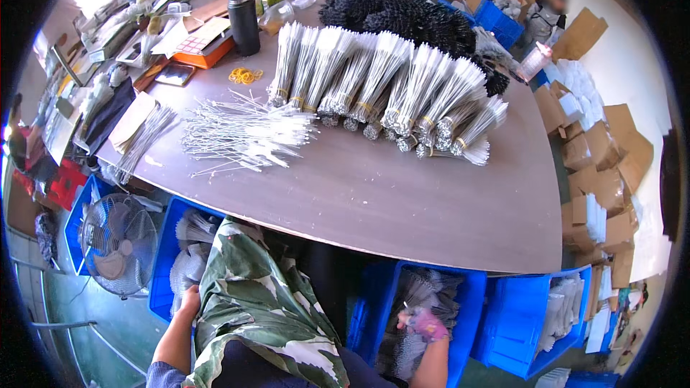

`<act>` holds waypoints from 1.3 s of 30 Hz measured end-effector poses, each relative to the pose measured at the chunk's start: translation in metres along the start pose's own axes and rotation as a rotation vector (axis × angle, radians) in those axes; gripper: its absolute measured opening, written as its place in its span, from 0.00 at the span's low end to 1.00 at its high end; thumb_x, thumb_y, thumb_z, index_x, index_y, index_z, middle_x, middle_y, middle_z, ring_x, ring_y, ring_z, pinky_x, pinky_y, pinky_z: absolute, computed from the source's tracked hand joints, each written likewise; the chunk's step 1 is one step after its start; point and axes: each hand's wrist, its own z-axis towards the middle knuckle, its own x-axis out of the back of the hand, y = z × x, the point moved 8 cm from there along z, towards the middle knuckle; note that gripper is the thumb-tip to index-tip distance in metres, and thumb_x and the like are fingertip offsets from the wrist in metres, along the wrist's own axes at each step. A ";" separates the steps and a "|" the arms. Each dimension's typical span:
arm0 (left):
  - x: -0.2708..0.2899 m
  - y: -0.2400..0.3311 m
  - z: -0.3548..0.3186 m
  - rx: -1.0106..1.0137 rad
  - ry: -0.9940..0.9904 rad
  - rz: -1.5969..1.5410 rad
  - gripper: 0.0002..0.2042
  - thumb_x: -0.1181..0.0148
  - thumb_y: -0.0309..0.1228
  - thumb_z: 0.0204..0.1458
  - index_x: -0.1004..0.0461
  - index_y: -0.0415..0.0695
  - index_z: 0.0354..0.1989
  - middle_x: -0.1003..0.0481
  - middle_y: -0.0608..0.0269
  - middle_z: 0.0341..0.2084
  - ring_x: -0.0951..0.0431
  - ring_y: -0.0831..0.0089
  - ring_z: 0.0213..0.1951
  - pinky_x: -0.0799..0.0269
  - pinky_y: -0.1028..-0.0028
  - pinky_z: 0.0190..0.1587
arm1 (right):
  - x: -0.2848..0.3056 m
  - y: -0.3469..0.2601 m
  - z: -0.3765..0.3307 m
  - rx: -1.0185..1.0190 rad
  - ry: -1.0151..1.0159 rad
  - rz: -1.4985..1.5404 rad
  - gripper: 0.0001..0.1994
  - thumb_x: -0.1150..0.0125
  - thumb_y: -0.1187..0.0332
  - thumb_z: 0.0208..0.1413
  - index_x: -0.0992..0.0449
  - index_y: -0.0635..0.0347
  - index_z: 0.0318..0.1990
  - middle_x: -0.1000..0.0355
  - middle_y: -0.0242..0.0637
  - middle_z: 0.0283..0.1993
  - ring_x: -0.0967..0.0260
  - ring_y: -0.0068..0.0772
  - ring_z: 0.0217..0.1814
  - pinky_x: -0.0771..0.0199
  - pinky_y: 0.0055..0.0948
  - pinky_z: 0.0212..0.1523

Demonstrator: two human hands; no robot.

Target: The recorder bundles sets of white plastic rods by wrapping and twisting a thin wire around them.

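- Blue plastic surrounds the right hand (425,325), which reaches down into a blue crate (471,294) under the near edge of the desk (402,201); the fingers are curled shut around a small clutch of thin silvery sticks (413,348) from the mass filling that crate, apparently because the loose stock sits low, below the desk.
- The left hand (190,300) hangs on the other side of the lap, resting against the edge of a second blue crate (167,259) left of the desk's near edge; whether it grips anything cannot be told, as its fingers are hidden.
- A green-and-white patterned cloth (259,309) covers the lap between the two hands.
- On the desk, beyond the near edge, loose silvery sticks (241,133) lie fanned out, and banded bundles (381,86) lie in a row further back, likely sorted work kept apart.
- Behind the bundles sits a heap of black bristly pieces (402,14); a dark flask (244,20) and yellow rubber bands (246,75) are at the desk's far left.
- A floor fan (118,244) stands left of the desk; cardboard boxes (596,172) crowd its right side.
- The desk's overhang stands between the crates and the worktop.
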 end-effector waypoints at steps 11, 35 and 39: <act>-0.008 0.004 -0.004 -0.032 0.047 -0.017 0.15 0.42 0.38 0.48 0.23 0.39 0.38 0.22 0.51 0.32 0.21 0.63 0.37 0.29 0.69 0.42 | -0.066 -0.379 -0.006 0.749 0.270 0.006 0.09 0.43 0.69 0.56 0.26 0.58 0.43 0.28 0.28 0.27 0.42 0.11 0.21 0.43 0.14 0.20; -0.061 -0.037 0.121 -0.170 -0.287 -0.331 0.09 0.44 0.32 0.49 0.25 0.39 0.32 0.24 0.58 0.25 0.25 0.71 0.29 0.30 0.71 0.35 | -0.162 -0.610 0.132 0.603 0.642 -0.936 0.18 0.42 0.55 0.51 0.28 0.64 0.38 0.26 0.46 0.38 0.27 0.40 0.41 0.25 0.36 0.42; -0.058 -0.016 0.134 -0.203 -0.272 -0.313 0.09 0.44 0.32 0.49 0.26 0.39 0.31 0.24 0.58 0.25 0.25 0.71 0.29 0.31 0.71 0.34 | -0.048 -0.605 0.070 1.034 1.012 -0.383 0.10 0.47 0.59 0.53 0.29 0.56 0.30 0.28 0.45 0.26 0.29 0.45 0.30 0.31 0.43 0.30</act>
